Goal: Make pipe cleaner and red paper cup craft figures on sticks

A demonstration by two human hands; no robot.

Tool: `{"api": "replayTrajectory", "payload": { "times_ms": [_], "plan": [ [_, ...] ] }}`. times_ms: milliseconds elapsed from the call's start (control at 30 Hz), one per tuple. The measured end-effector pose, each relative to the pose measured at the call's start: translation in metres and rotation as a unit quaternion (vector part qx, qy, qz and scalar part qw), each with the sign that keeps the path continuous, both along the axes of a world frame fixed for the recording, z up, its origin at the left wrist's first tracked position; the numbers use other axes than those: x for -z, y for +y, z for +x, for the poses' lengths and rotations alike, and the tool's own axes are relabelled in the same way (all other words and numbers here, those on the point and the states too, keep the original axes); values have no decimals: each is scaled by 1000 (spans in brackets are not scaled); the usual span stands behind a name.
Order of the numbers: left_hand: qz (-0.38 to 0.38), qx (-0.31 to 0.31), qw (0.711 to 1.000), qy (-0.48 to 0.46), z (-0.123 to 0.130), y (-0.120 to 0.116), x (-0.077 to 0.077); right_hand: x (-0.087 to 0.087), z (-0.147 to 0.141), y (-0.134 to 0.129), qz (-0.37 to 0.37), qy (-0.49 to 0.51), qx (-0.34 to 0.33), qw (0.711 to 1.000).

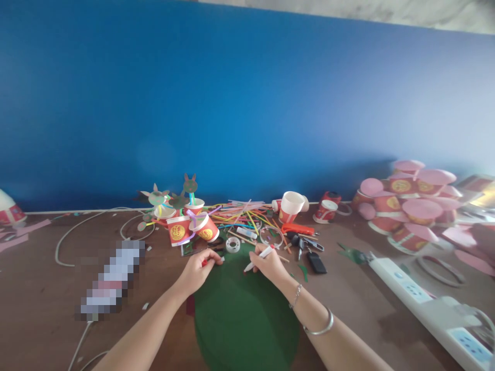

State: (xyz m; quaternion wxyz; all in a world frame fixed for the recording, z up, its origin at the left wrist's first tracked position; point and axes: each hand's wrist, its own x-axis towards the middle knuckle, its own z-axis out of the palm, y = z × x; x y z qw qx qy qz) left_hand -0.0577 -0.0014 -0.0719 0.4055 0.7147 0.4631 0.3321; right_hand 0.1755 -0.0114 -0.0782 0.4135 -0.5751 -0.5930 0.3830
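A large dark green sheet [247, 314] with a rounded outline lies on the brown table between my forearms. My right hand [268, 263] is closed around a white marker [266, 252] with red ends, its tip pointing down at the upper part of the sheet. At the sheet's upper left edge, my left hand [201, 268] is closed, thumb and forefinger together on a small red thing that I cannot make out. A roll of tape [232, 245] sits just beyond the sheet, between the hands.
Decorated paper cups [179, 231], coloured straws [247, 212], an orange cutter [297, 229] and keys [317, 262] lie behind the hands. Pink-topped cups [421, 209] are stacked at right, near a white power strip [421, 304]. A pixelated object [112, 281] is at left.
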Motion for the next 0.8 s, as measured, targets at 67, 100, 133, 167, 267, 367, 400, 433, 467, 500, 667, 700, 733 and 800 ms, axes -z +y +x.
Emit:
{"api": "replayTrajectory", "payload": {
  "times_ms": [67,100,133,167,267,367,400,433,467,500,667,700,733,800],
  "plan": [
    [3,1,1000,0,0,0,0,0,0,0,1,-3,3,1000],
    [4,1,1000,0,0,0,0,0,0,0,1,-3,4,1000],
    [5,1,1000,0,0,0,0,0,0,0,2,-4,6,1000],
    [6,0,1000,-1,0,0,0,1,0,0,2,-4,7,1000],
    [5,0,1000,-1,0,0,0,2,0,1,0,-4,11,1000],
    [3,2,1000,1,-1,0,1,4,-1,2,-3,-4,15,1000],
    [2,2,1000,2,-1,0,1,5,-1,2,-4,-3,17,1000],
    [2,3,1000,4,-1,0,1,5,-1,2,-4,-3,18,1000],
    [3,3,1000,5,-1,0,1,5,-1,2,-4,-3,20,1000],
    [4,3,1000,5,-1,0,1,5,-1,2,-4,-2,21,1000],
    [6,2,1000,5,-1,0,1,5,0,2,0,-3,25,1000],
    [6,1,1000,4,-1,0,1,4,0,2,1,-3,25,1000],
    [6,0,1000,3,-1,0,2,4,0,2,2,-3,25,1000],
    [6,-2,1000,2,-1,0,2,4,0,2,4,-3,26,1000]
  ]
}}
